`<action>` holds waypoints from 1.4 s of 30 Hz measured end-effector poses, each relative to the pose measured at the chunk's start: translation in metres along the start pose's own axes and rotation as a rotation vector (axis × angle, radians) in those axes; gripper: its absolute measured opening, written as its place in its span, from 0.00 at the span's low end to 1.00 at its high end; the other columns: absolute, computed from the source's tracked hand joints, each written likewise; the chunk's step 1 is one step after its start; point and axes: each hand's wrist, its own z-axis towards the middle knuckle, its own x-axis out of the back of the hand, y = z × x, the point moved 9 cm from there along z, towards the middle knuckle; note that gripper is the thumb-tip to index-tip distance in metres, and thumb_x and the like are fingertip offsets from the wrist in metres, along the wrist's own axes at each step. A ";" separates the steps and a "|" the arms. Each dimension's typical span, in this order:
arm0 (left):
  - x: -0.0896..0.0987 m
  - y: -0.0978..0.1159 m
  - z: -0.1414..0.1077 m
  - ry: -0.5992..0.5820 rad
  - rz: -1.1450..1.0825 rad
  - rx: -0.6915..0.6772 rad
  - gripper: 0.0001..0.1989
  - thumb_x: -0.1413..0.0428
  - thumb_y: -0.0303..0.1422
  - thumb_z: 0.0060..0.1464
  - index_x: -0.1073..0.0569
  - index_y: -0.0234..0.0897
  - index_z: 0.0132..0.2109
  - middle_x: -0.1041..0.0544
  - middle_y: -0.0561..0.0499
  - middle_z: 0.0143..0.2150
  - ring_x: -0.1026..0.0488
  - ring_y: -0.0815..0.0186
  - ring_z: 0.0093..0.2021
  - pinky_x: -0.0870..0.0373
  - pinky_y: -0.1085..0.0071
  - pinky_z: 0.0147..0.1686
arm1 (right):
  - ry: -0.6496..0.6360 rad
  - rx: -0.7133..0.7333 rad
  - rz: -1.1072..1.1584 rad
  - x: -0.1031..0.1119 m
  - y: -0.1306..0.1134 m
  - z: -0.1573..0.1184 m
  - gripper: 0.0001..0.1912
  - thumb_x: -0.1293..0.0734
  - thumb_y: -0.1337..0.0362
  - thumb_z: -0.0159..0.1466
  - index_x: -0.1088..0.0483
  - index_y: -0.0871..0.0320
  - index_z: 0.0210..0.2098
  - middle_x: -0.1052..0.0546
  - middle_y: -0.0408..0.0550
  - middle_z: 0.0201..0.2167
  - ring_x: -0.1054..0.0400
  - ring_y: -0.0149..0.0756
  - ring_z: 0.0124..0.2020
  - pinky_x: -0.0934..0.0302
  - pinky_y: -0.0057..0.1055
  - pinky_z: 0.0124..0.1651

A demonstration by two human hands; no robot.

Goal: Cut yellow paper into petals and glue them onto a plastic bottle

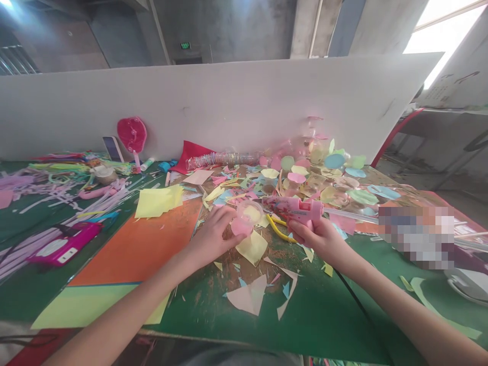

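Pink plastic makes the body of the glue gun (293,207), which is just right of the middle of the frame; the right hand (315,235) is closed around its grip. The left hand (218,229), partly curled, pinches a small clear plastic piece (249,213) with pink and yellow paper on it, at the centre. The nozzle points left, close to the piece's rim; whether they touch, I cannot tell. Under the gun, a yellow handle (279,232) lies very near, so the room there is narrow. Behind, a heap of paper circles (334,161) reaches toward the white panel (229,112). On the left, the orange sheet (148,244) ends beside the left forearm. More open room is at the lower centre, where the green table (202,305) shows between paper scraps (249,295) and the front edge; a black cord (358,300) crosses at the lower right.
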 end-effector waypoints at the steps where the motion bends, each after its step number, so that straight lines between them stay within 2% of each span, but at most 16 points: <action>1: 0.000 0.000 0.000 0.000 0.003 -0.005 0.16 0.46 0.47 0.60 0.30 0.42 0.47 0.30 0.46 0.51 0.35 0.55 0.56 0.33 0.57 0.56 | -0.004 -0.002 0.000 0.000 0.001 0.000 0.33 0.38 0.36 0.59 0.52 0.54 0.15 0.45 0.40 0.15 0.51 0.28 0.20 0.53 0.27 0.21; 6: 0.001 0.003 0.001 0.007 -0.005 -0.015 0.15 0.45 0.46 0.60 0.30 0.42 0.46 0.29 0.46 0.50 0.35 0.54 0.56 0.33 0.57 0.55 | -0.010 -0.026 0.009 -0.001 0.008 -0.001 0.34 0.38 0.36 0.60 0.54 0.54 0.15 0.49 0.38 0.14 0.54 0.27 0.19 0.57 0.26 0.19; 15: 0.001 0.003 0.001 -0.010 0.004 -0.021 0.15 0.46 0.46 0.60 0.30 0.41 0.47 0.30 0.46 0.51 0.36 0.54 0.57 0.34 0.57 0.56 | -0.021 -0.047 -0.008 0.001 0.011 0.000 0.32 0.38 0.37 0.60 0.51 0.54 0.16 0.48 0.37 0.15 0.55 0.27 0.19 0.57 0.27 0.21; 21: 0.000 0.003 0.001 -0.001 0.017 -0.031 0.16 0.46 0.46 0.60 0.30 0.42 0.49 0.30 0.46 0.51 0.36 0.55 0.56 0.34 0.57 0.56 | -0.023 -0.035 0.030 0.000 0.017 0.001 0.33 0.38 0.38 0.61 0.55 0.54 0.17 0.52 0.36 0.16 0.56 0.27 0.21 0.59 0.28 0.22; 30: 0.000 0.004 0.001 -0.018 0.017 -0.023 0.17 0.46 0.47 0.61 0.30 0.41 0.50 0.29 0.46 0.50 0.35 0.55 0.56 0.34 0.58 0.56 | -0.036 -0.041 0.045 -0.001 0.010 0.001 0.32 0.38 0.38 0.61 0.55 0.53 0.18 0.51 0.36 0.16 0.57 0.27 0.20 0.60 0.28 0.23; 37: 0.001 0.007 0.002 -0.034 0.010 -0.019 0.16 0.46 0.46 0.61 0.31 0.42 0.49 0.29 0.47 0.50 0.34 0.56 0.55 0.32 0.58 0.54 | -0.054 -0.037 0.042 -0.002 0.013 0.002 0.31 0.39 0.40 0.63 0.54 0.54 0.18 0.47 0.38 0.16 0.57 0.26 0.20 0.60 0.29 0.23; 42: 0.002 0.004 0.002 -0.028 -0.010 0.015 0.15 0.46 0.45 0.61 0.31 0.42 0.49 0.29 0.47 0.51 0.33 0.56 0.55 0.32 0.59 0.54 | -0.049 -0.061 0.018 -0.001 0.015 0.002 0.31 0.39 0.40 0.62 0.53 0.54 0.17 0.47 0.38 0.16 0.56 0.26 0.20 0.58 0.29 0.23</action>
